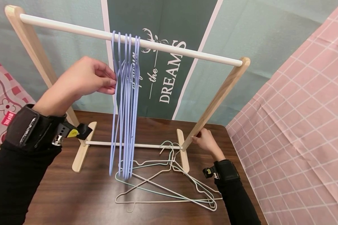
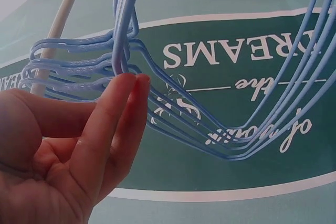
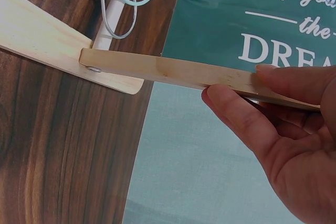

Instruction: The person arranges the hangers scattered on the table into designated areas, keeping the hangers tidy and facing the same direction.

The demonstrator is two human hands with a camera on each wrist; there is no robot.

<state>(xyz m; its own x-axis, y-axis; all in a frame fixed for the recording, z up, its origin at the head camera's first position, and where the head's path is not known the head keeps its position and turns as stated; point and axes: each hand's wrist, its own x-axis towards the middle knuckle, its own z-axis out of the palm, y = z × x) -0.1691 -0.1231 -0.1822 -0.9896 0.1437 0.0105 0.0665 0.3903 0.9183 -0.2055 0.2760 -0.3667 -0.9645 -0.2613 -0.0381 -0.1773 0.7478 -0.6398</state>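
Note:
Several light blue hangers [image 1: 125, 173] hang close together from the white rod [image 1: 64, 27] of a wooden clothes rack. My left hand [image 1: 88, 76] pinches the leftmost blue hanger [image 1: 113, 134] below its hook. Up close in the left wrist view, the fingertips of my left hand [image 2: 79, 150] meet at the blue wire, the hangers' shoulders fanned out behind. Low on the rack's right side, my right hand [image 1: 207, 140] holds the wooden post [image 1: 217, 100]. The right wrist view has the post [image 3: 173, 72] between thumb and fingers of my right hand [image 3: 283, 129].
Several loose white and pale green hangers [image 1: 157, 202] lie overlapping on the dark wooden table [image 1: 59, 193], near the rack's right foot [image 1: 185, 164]. A lower white bar [image 1: 149, 146] joins the feet. Behind hangs a green printed cloth [image 1: 163, 18]; a pink checked cloth [image 1: 298, 109] borders the right.

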